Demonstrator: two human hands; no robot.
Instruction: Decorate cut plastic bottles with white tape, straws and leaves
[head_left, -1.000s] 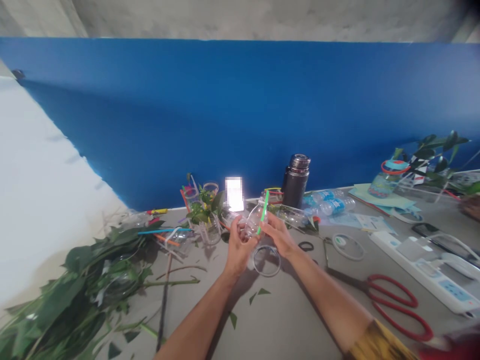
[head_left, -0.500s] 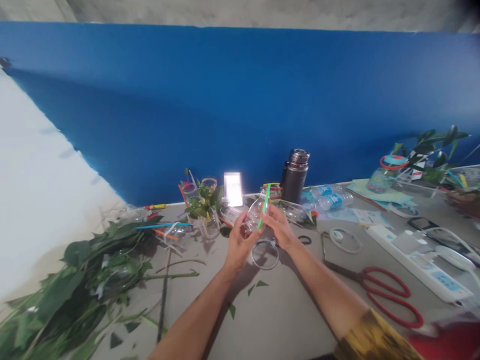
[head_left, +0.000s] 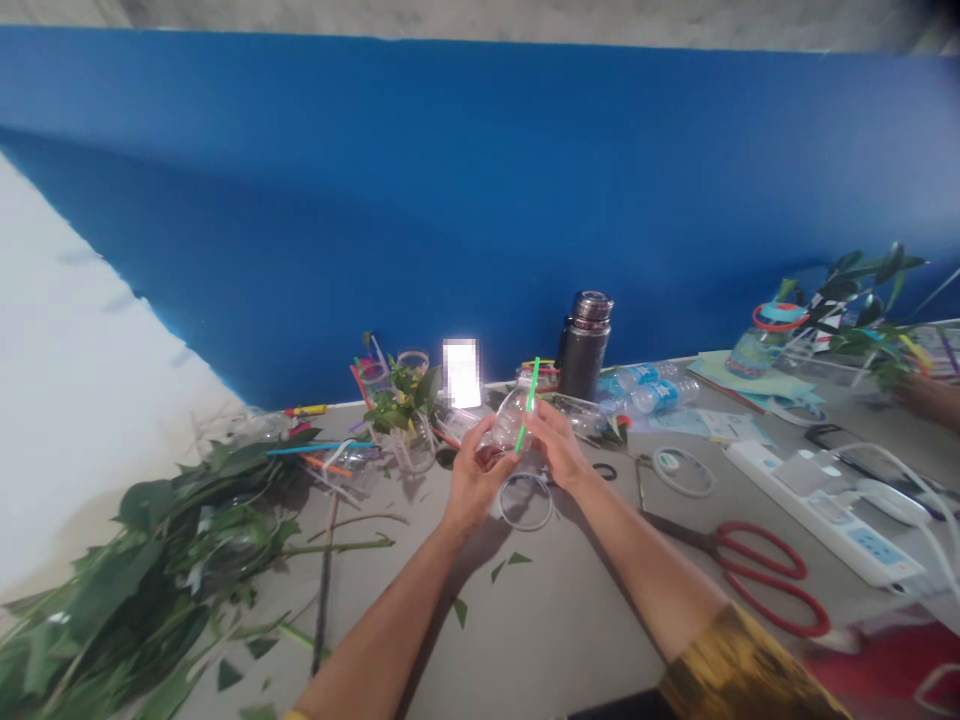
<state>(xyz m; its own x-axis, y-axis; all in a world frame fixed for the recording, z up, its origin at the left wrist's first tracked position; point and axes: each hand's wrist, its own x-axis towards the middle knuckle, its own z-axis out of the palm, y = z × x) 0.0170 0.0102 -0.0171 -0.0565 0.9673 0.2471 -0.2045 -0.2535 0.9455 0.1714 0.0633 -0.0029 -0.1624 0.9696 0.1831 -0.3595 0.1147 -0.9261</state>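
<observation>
My left hand [head_left: 477, 478] is wrapped round the lower left side of a clear plastic bottle [head_left: 512, 415], which it holds above the table. A bright green drinking straw [head_left: 530, 395] lies slantwise along the bottle's right side. With its fingers closed, my right hand [head_left: 561, 447] presses the straw to the bottle. Just below both hands, a clear round ring [head_left: 526, 529] rests on the table, perhaps a cup rim. The bottle's lower end is hidden by my fingers.
Cut leafy branches [head_left: 127, 560] cover the left side. Clear cups with flowers [head_left: 405, 400], a lit screen [head_left: 461, 373] and a dark thermos [head_left: 586, 350] stand behind. Rightward lie red-handled scissors [head_left: 765, 550] and a power strip [head_left: 825, 520]. Another person's hand [head_left: 926, 398] is at far right.
The view has shifted slightly, moving the scene a little up and left. Both hands keep their hold on the bottle and straw. The other person's hand at far right has moved.
</observation>
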